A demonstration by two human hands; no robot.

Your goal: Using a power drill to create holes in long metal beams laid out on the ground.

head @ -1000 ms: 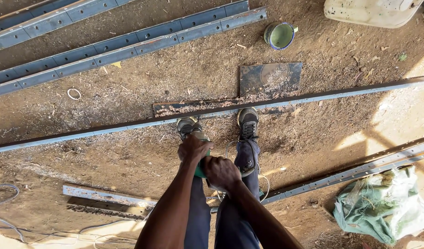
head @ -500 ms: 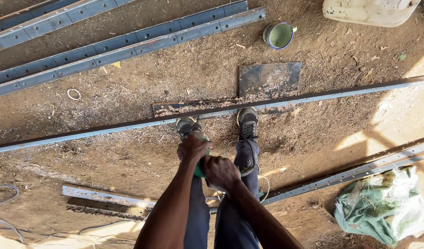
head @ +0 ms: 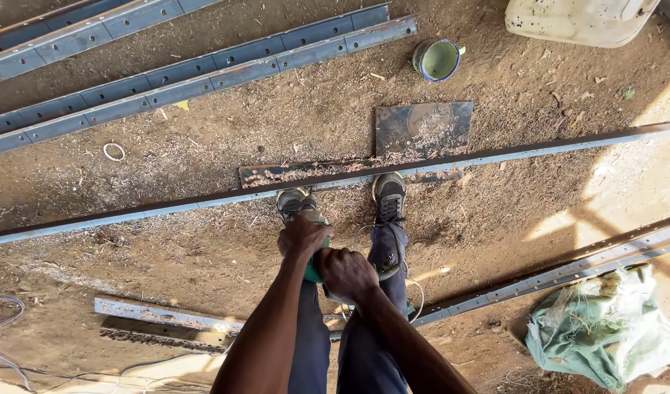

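No packages, labels, signs or screens visible

Your one head camera looks straight down from standing height at your feet and the dirt ground (head: 203, 292).

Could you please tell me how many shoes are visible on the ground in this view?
2. The left shoe and the right shoe both stand on the dirt, toes against the long metal bar; neither looks hidden, though the hands cover the legs above them.
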